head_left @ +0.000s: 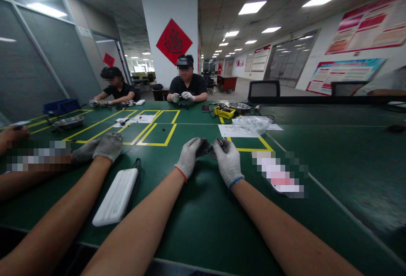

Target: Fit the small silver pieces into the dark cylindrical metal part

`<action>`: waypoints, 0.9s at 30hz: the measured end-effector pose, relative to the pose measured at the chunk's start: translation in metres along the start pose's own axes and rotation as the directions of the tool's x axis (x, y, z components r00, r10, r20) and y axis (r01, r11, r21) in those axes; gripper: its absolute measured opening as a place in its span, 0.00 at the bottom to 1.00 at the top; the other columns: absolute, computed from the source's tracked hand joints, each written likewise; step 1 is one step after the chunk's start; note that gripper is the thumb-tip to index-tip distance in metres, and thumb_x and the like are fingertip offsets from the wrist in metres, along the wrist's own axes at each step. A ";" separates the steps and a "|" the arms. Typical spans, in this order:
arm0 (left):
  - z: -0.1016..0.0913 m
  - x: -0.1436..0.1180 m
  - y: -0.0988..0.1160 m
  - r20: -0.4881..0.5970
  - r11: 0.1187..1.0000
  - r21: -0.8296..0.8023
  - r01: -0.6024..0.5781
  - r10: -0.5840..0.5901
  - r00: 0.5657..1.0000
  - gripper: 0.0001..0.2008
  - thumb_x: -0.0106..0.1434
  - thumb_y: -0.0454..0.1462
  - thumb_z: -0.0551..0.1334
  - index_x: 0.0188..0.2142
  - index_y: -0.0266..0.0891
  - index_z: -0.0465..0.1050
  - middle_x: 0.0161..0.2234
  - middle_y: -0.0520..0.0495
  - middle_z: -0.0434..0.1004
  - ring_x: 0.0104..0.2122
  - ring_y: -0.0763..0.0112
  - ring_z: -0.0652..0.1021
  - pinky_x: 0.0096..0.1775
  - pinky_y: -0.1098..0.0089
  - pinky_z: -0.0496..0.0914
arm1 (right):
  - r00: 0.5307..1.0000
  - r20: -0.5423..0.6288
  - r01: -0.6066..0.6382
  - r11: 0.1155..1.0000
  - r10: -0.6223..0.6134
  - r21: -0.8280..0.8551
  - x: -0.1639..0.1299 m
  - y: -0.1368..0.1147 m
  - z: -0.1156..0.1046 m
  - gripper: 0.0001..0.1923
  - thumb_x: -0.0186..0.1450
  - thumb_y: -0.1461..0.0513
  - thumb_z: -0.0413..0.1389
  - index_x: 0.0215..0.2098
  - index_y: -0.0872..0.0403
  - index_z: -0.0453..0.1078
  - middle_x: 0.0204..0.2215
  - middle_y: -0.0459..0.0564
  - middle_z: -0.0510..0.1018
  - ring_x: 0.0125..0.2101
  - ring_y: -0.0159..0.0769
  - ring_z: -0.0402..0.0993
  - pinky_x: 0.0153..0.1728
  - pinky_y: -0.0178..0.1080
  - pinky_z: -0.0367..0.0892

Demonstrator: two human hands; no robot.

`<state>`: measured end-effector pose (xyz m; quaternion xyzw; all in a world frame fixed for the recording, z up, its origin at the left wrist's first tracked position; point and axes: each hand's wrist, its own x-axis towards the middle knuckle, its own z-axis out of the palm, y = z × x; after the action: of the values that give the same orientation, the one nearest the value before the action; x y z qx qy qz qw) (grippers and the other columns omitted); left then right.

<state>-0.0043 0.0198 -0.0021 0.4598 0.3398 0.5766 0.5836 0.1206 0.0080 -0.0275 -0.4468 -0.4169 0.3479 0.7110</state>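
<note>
Between gloved hands [209, 154], unlabelled dark part [207, 148].

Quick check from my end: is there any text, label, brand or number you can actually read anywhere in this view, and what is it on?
None can be quoted; all of it is too small or blurred.
Red diamond sign on the pillar: dark characters, unreadable.
Wall posters: red and white print, too small.
Papers on the table: print too small.
Left hand and right hand hold a small dark part: no marking visible.
White pack: no label visible.
</note>
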 end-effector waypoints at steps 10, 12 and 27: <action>0.004 -0.016 0.005 0.059 0.804 0.505 -0.314 0.330 0.942 0.08 0.52 0.30 0.70 0.30 0.46 0.79 0.36 0.43 0.76 0.50 0.50 0.73 0.60 0.57 0.63 | 0.996 -0.075 0.040 0.999 -0.040 -0.002 0.002 0.000 -0.001 0.27 0.55 0.43 0.65 0.39 0.54 0.70 0.34 0.54 0.82 0.36 0.45 0.81 0.37 0.46 0.77; 0.005 -0.016 0.004 0.101 0.728 0.589 -0.351 0.364 0.926 0.07 0.53 0.32 0.70 0.31 0.46 0.79 0.38 0.42 0.76 0.50 0.48 0.73 0.61 0.55 0.62 | 0.995 -0.092 0.033 0.999 -0.034 -0.012 0.002 -0.001 -0.002 0.27 0.55 0.43 0.65 0.39 0.54 0.70 0.33 0.54 0.82 0.35 0.45 0.81 0.37 0.46 0.77; 0.000 -0.013 0.002 0.209 0.529 0.754 -0.390 0.370 0.905 0.03 0.60 0.35 0.67 0.31 0.44 0.76 0.35 0.43 0.75 0.44 0.53 0.75 0.55 0.56 0.66 | 0.994 0.001 0.110 0.993 -0.110 -0.049 -0.004 -0.005 0.002 0.23 0.55 0.46 0.65 0.38 0.54 0.71 0.34 0.52 0.81 0.36 0.44 0.79 0.40 0.46 0.75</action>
<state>-0.0064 0.0068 -0.0018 0.7359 0.4405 0.4780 0.1894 0.1181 0.0035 -0.0236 -0.4409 -0.4487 0.2973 0.7183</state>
